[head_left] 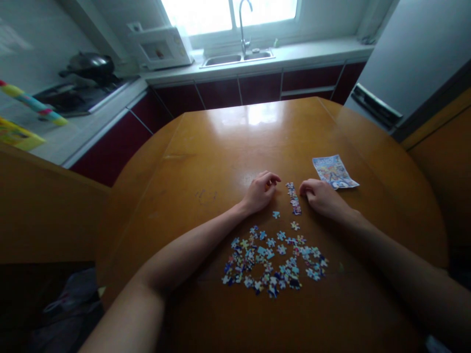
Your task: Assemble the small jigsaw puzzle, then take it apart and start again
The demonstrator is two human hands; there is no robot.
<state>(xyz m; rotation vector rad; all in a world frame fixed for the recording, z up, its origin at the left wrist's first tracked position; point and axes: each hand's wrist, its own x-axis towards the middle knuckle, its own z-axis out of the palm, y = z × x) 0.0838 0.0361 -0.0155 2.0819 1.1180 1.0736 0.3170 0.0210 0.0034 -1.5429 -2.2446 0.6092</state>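
A narrow strip of joined jigsaw pieces (293, 198) lies on the wooden table, between my two hands. To its left rests my left hand (260, 191), fingers loosely bent and apart, with nothing visible in it. My right hand (324, 197) is curled at the strip's right side; its bent fingers hide whatever may be inside. A light blue jigsaw piece (275, 214) lies just below my left hand, and a pale yellowish piece (295, 225) is below the strip. Nearer to me spreads a pile of loose jigsaw pieces (270, 255), many blue and white.
A printed picture sheet (335, 171) lies beyond my right hand. The round-ended wooden table (206, 147) extends toward a counter with a sink (224, 60) and a microwave (162, 49). A pot (90, 63) stands on the stove; a refrigerator (408, 59) is at right.
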